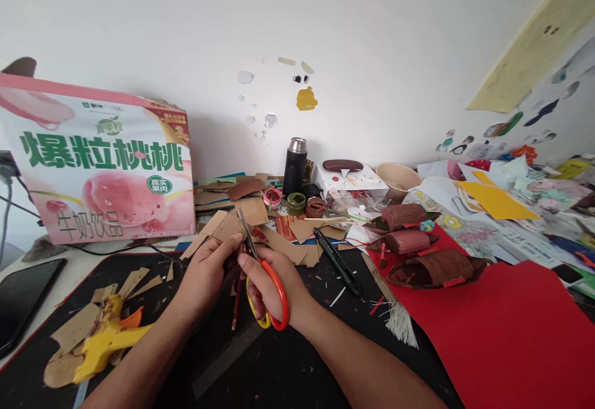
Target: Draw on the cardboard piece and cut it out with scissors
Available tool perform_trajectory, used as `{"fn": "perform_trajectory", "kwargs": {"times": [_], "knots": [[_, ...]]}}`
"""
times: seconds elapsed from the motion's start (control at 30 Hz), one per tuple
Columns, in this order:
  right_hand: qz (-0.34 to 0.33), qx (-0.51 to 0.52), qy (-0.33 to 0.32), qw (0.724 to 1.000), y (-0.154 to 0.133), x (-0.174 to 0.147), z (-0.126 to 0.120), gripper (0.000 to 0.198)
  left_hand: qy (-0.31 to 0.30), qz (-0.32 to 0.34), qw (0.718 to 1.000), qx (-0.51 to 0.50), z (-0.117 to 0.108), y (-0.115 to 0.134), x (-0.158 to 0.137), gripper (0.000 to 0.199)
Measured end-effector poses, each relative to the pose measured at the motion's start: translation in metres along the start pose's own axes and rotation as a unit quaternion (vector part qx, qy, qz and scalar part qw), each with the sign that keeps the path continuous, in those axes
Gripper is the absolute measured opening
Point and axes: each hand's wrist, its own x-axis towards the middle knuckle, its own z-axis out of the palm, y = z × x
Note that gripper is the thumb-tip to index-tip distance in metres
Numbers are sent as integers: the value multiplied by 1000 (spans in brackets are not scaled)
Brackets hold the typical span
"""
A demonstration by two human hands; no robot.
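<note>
left hand (pixel 204 272): bare, no ring or glove | right hand (pixel 274 282): bare | both forearms: sleeveless, no watch

Orange-handled scissors (pixel 264 285), blades up

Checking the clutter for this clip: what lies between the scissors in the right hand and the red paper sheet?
In the head view, a dark green-edged tool and a pale fringed strip lie on the black mat, between the scissors and the red paper sheet.

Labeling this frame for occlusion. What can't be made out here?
Head view only:
- Piece pinched in the left hand: hidden by fingers and the scissors.
- Scissor blade tips: lost among the cardboard scraps.
- Phone: cut off by the left edge.
- Glue gun nozzle: under scraps.
</note>
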Motion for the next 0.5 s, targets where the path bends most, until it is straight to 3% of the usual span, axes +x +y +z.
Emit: {"fn": "perform_trajectory", "kwargs": {"times": [0.3, 0.4, 0.5], "knots": [[-7, 35, 6, 999, -8, 1, 1, 63, 19, -7, 1000, -15, 0, 8, 0, 53], [-30, 56, 34, 997, -16, 2, -6, 66, -15, 5, 1000, -10, -2, 12, 1, 56], [-40, 62, 63, 995, -23, 4, -15, 68, -98, 13, 995, 23, -7, 14, 0, 59]]}}
